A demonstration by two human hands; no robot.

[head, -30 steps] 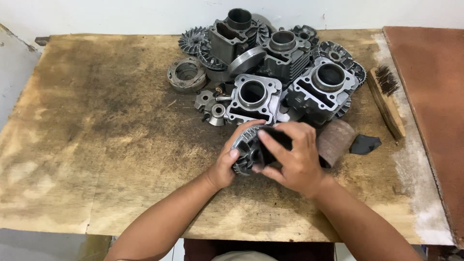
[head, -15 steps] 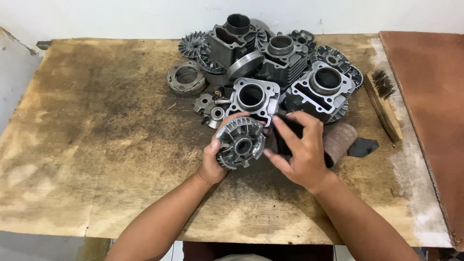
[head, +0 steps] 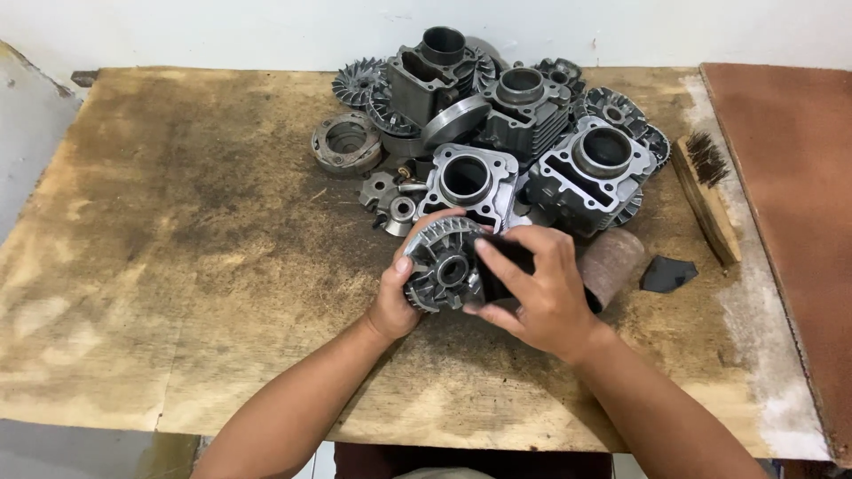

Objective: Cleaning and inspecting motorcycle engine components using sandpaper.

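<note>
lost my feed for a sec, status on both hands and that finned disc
Left hand grips finned round disc by its rim. Right hand presses dark pad on its face. Engine cylinders piled close behind.

No packages, labels, signs or screens in view anywhere on the worn, stained wooden bench (head: 177, 266) or against the pale wall behind it.
</note>
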